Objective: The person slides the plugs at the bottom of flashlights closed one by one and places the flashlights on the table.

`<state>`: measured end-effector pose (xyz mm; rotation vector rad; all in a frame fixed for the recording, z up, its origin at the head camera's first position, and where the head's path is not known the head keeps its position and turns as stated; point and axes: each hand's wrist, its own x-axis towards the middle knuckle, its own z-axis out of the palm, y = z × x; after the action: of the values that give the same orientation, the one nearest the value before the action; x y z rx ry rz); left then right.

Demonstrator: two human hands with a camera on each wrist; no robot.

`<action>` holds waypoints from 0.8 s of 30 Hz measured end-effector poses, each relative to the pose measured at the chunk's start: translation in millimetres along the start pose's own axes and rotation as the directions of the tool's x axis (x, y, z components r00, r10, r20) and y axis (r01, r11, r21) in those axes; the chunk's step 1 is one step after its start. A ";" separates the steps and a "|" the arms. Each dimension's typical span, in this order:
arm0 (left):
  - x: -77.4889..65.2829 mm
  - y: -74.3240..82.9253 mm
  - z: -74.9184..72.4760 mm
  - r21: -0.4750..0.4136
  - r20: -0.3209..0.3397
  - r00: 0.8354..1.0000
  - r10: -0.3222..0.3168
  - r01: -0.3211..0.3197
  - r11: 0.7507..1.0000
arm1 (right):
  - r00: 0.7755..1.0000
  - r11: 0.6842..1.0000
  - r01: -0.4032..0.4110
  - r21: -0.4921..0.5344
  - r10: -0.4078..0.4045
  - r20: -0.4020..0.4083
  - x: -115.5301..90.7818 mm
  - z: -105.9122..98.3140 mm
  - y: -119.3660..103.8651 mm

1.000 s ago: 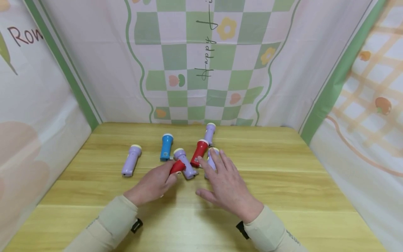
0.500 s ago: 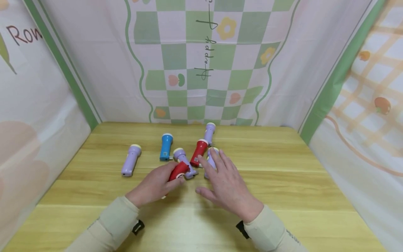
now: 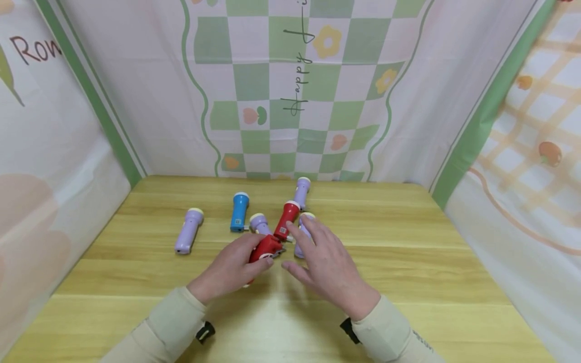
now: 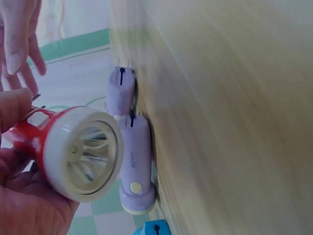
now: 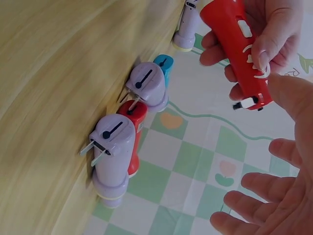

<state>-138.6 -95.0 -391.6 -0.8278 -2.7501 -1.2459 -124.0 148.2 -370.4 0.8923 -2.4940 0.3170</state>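
Behind it all we see a green-&-white checked curtain (image 3: 254, 45), w/ the wood-grain counter (image 3: 408, 282) in front. Above it, a person's R hand (image 3: 329, 264) spreads its fingers, holding nothing; the L hand (image 3: 227, 269) grips a red flashlight (image 3: 264, 249) btwn the two, lens end tilted twd the wearer. Nearby on the counter we count four purple flashlights (image 3: 189, 232), a 2nd red one (image 3: 288, 219) & a blue flashlight (image 3: 239, 213). Metal prongs (image 3: 279, 251) poke from the held light's rear end.

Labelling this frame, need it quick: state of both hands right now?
Left hand: gripping a red flashlight.
Right hand: open, holding nothing.
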 end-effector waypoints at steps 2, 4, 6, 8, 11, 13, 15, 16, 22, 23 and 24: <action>-0.6 1.8 0.5 -0.019 -0.002 1.000 -0.007 0.007 1.000 | 1.000 1.000 0.008 0.004 -0.007 -0.013 0.4 0.3 -0.1; -1.2 3.9 0.7 -0.040 -0.002 1.000 -0.020 0.019 0.999 | 1.000 1.000 0.012 0.009 -0.012 -0.021 0.8 0.6 -0.2; -1.6 5.7 0.8 -0.060 0.000 0.999 -0.035 0.035 0.998 | 1.000 1.000 0.013 0.016 -0.013 -0.026 1.2 0.7 -0.5; -1.9 7.5 1.0 -0.075 0.001 0.999 -0.046 0.046 0.996 | 0.999 1.000 0.017 0.021 -0.017 -0.035 1.6 0.8 -0.9; -2.1 8.7 2.1 -0.087 -0.005 0.999 -0.042 0.041 0.995 | 0.998 0.999 0.030 0.026 -0.029 -0.057 2.2 1.1 -1.1; -2.3 9.7 2.4 -0.095 -0.011 0.999 -0.039 0.037 0.995 | 0.997 0.999 0.035 0.028 -0.033 -0.065 2.3 1.0 -1.5; -2.5 10.4 2.7 -0.106 -0.016 0.999 -0.042 0.040 0.994 | 0.997 0.999 0.039 0.030 -0.037 -0.071 2.8 0.8 -2.2; -2.6 10.7 2.7 -0.112 -0.019 0.999 -0.045 0.043 0.993 | 0.997 0.999 0.041 0.032 -0.038 -0.074 3.1 0.7 -2.6; -2.9 12.0 3.3 -0.130 -0.026 0.998 -0.048 0.045 0.990 | 0.991 0.997 0.072 0.036 -0.067 -0.112 4.4 1.3 -4.3; -2.8 12.0 3.6 -0.129 -0.026 0.999 -0.042 0.038 0.991 | 0.990 0.996 0.077 0.035 -0.072 -0.119 4.6 1.5 -4.5; -2.8 11.9 3.9 -0.126 -0.027 0.999 -0.034 0.030 0.992 | 0.989 0.996 0.082 0.035 -0.077 -0.125 4.7 1.8 -4.6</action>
<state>-129.8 -87.1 -386.5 -0.7699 -2.6962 -1.4384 -124.8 141.5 -369.3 0.9560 -2.3397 0.3852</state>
